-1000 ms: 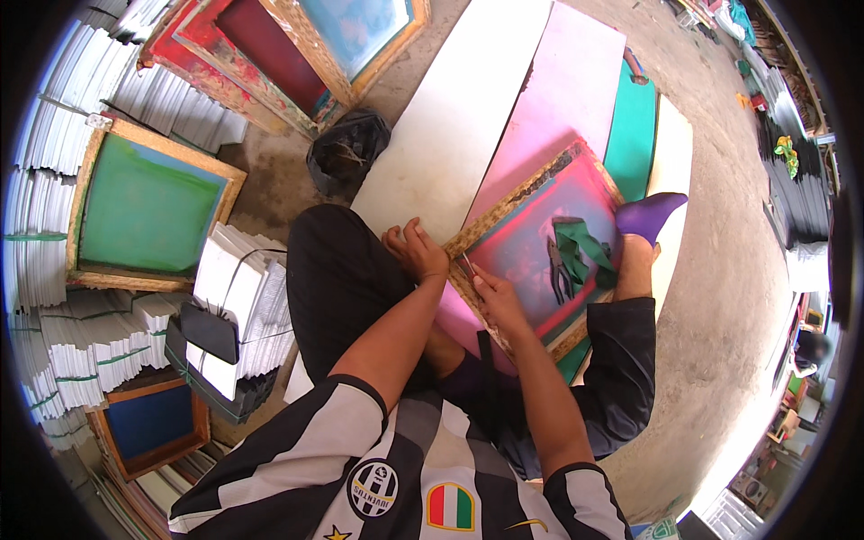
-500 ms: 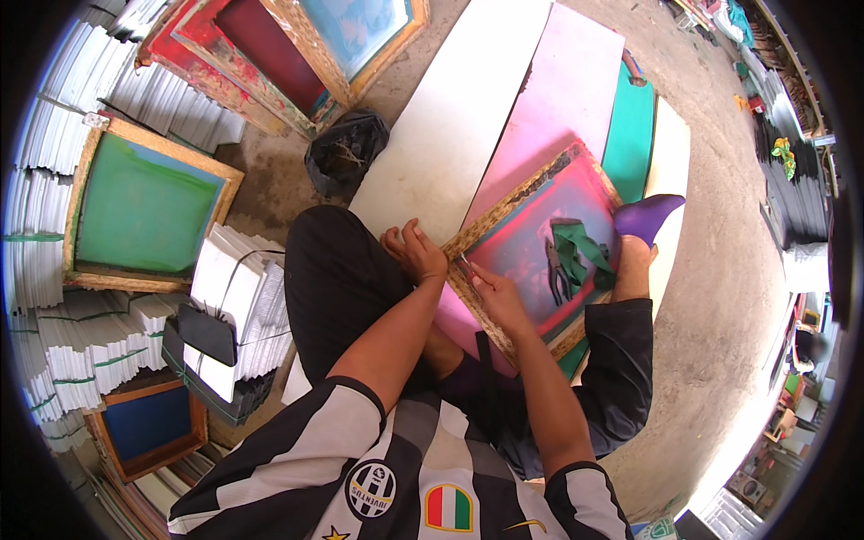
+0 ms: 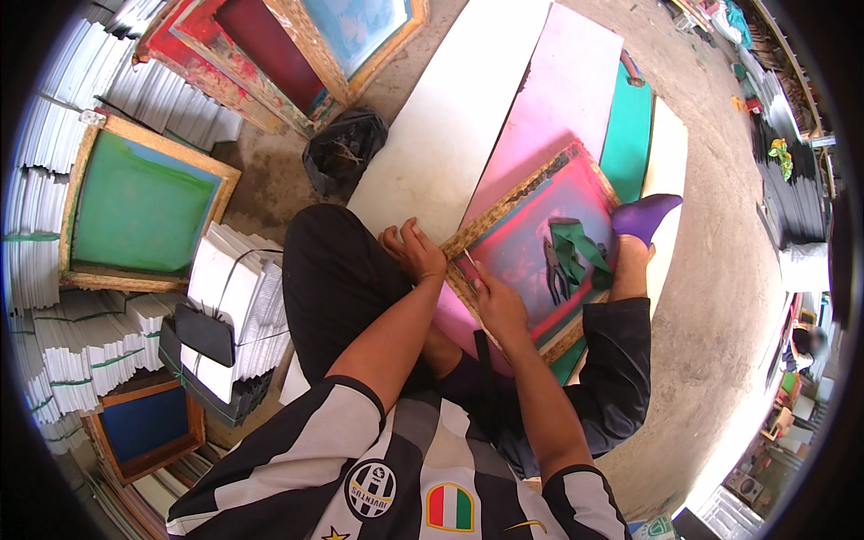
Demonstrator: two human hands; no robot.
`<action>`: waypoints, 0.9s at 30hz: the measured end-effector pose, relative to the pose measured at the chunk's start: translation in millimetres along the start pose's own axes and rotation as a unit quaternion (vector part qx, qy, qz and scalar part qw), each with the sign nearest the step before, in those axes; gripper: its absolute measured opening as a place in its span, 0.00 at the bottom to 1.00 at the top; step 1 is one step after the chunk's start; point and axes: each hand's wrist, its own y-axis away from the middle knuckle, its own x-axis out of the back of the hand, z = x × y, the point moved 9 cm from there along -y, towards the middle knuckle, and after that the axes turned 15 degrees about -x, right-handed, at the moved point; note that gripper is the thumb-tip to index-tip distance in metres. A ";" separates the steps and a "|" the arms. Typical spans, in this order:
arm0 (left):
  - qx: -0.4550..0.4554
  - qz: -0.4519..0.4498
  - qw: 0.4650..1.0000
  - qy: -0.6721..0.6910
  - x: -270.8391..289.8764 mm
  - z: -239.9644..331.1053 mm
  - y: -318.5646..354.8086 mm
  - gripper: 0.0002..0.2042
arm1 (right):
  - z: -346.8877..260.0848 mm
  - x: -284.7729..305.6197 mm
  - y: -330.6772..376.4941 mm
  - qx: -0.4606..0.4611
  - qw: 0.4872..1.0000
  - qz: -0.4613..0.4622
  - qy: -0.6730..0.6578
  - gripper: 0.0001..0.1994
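Note:
A wooden screen-printing frame [image 3: 576,171] with red and teal stained mesh lies on a pink board [image 3: 558,99] in front of me. My left hand [image 3: 412,250] grips the frame's near corner. My right hand [image 3: 498,301] pinches a small thin tool against the frame's near wooden edge. Black pliers [image 3: 553,270] and a green strip of cloth [image 3: 580,247] lie on the mesh. A foot in a purple sock [image 3: 646,216] rests on the frame's right side.
A white board [image 3: 450,135] lies left of the pink one, a teal board [image 3: 630,135] to the right. A black bag [image 3: 345,151] sits by my knee. More framed screens [image 3: 144,202] and stacks of white sheets [image 3: 229,306] fill the left. Bare concrete floor lies to the right.
Both hands stay at the frame's near corner with only slight shifts. The frame, pliers and cloth have not moved.

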 end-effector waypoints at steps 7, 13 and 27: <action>0.009 -0.011 1.000 0.001 0.1 1.9 -0.3 0.10 | -15.4 2.4 4.2 -0.014 0.995 -0.013 0.096 0.21; 0.019 -0.014 1.000 0.003 2.0 3.1 0.8 0.09 | -27.0 -7.3 8.1 -0.064 0.981 -0.045 0.180 0.23; 0.029 -0.022 0.999 -0.021 -10.8 -4.2 4.1 0.11 | 18.3 -35.3 -29.9 0.181 0.957 -0.006 -0.226 0.22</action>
